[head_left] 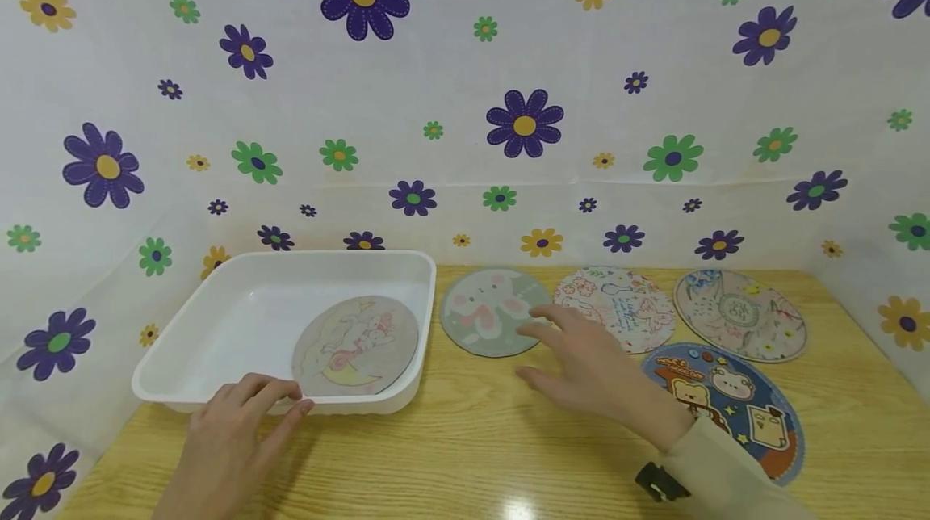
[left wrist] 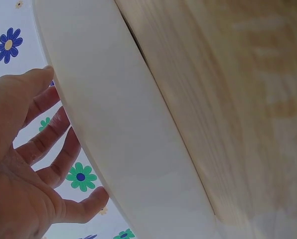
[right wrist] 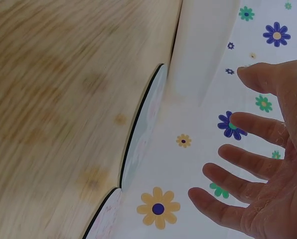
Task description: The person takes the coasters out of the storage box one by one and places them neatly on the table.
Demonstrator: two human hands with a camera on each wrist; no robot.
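My left hand (head_left: 240, 431) holds the near rim of a white plastic basin (head_left: 430, 278), its fingers over the edge and the thumb at the outside. Inside the basin, a round placemat (head_left: 356, 346) with a pale moon picture leans toward the right wall. My right hand (head_left: 581, 362) hovers with spread fingers and holds nothing. It is nearest to a round grey-green rabbit placemat (head_left: 487, 314), whose right edge it partly covers. In the right wrist view that placemat (right wrist: 146, 127) lies apart from the fingers.
Right of the rabbit placemat lie a round pink-and-white patterned placemat (head_left: 617, 306), a floral one (head_left: 770, 318) and a dark blue bear one (head_left: 756, 415), partly hidden by my right arm. The wooden table (head_left: 436, 463) ends at a flower-print cloth (head_left: 436, 60) behind and at both sides.
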